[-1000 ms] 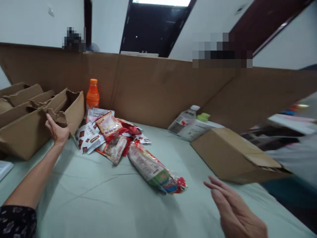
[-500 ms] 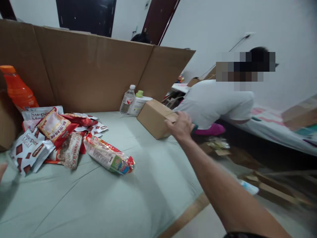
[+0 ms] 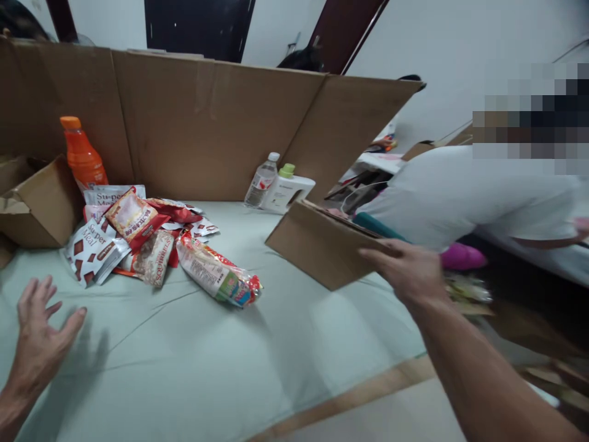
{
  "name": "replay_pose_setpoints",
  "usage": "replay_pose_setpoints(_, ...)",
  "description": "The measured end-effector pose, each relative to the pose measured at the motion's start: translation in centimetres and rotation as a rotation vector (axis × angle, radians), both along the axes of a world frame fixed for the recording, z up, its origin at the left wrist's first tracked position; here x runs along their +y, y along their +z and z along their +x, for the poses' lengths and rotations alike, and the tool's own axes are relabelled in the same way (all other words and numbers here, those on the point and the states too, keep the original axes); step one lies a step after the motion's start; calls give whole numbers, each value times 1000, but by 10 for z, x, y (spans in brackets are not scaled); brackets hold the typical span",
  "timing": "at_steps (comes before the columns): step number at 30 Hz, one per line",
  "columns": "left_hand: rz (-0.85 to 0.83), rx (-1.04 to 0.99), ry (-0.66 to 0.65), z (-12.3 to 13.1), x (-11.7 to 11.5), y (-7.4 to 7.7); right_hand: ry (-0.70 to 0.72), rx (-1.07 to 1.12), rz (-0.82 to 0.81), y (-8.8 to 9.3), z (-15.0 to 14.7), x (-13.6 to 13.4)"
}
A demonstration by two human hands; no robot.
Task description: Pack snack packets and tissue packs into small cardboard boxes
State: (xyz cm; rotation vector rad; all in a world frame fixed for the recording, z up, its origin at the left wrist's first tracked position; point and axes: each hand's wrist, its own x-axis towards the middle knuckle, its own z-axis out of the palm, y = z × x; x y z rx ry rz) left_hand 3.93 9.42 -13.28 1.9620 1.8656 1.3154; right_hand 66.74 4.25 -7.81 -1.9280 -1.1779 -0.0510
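Observation:
My right hand [image 3: 409, 267] grips the edge of a brown cardboard box [image 3: 322, 248] near the table's right side; the box is tilted, and its contents are hidden. My left hand [image 3: 43, 328] hovers at the lower left with its fingers spread and nothing in it. Just beyond it lies a pile of snack packets, with a white Su-per Meal pouch [image 3: 96, 248], a red and yellow packet [image 3: 134, 218] and a Squirrels bag [image 3: 154, 255]. A long clear-and-red snack bag [image 3: 218, 273] lies to the right of the pile.
Behind the snacks stand an orange bottle [image 3: 83, 153], a clear water bottle [image 3: 262, 183] and a white jug with a green cap [image 3: 289, 190]. A cardboard panel [image 3: 207, 129] walls the back. An open carton [image 3: 53, 205] sits at left. A person in white [image 3: 483, 190] bends at right.
My right hand has drawn the cardboard box nearer and turned it. My left hand has come into view, fingers spread. The camera has swung left.

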Motion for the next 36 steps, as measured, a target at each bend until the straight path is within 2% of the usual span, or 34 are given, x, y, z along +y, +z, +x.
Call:
replay_pose_setpoints(3, 55, 32, -118, 21, -10, 3, -116, 126, 51, -8, -30, -78)
replay_pose_setpoints(7, -4, -17, -279, 43, -25, 3, -105, 384, 263, -21, -80, -162)
replay_pose_setpoints(10, -95, -4, -447, 66, -44, 6, -106, 546, 305, -23, -108, -199)
replay_pose_setpoints(13, -177, 43, -686, 89, -68, 10, -45, 584, 238, -17, -125, -217)
replay_pose_setpoints(15, -260, 52, -849, 98, -82, 11, 10, 565, 170, -13, -134, -223)
replay_pose_setpoints(17, -376, 40, -958, 101, -93, 10, 83, 546, 119, -11, -144, -224)
replay_pose_setpoints(21, -510, -6, -1041, 92, -108, 4, 353, 501, 128, -19, -176, -213)
replay_pose_setpoints(24, -503, -51, -1002, 73, -117, 1, 598, 490, 171, -27, -206, -194)
replay_pose_setpoints(28, -499, -85, -828, 33, -122, 6, 856, 508, 185, -24, -238, -167)
replay_pose_setpoints(31, -482, -146, -759, 3, -121, 16, 1008, 520, 101, -7, -251, -153)
replay_pose_setpoints(33, -480, -203, -740, -11, -118, 21, 1014, 471, 1, 12, -257, -144)
replay_pose_setpoints(36, -475, -246, -752, -20, -112, 23, 1067, 287, -180, 41, -271, -125)
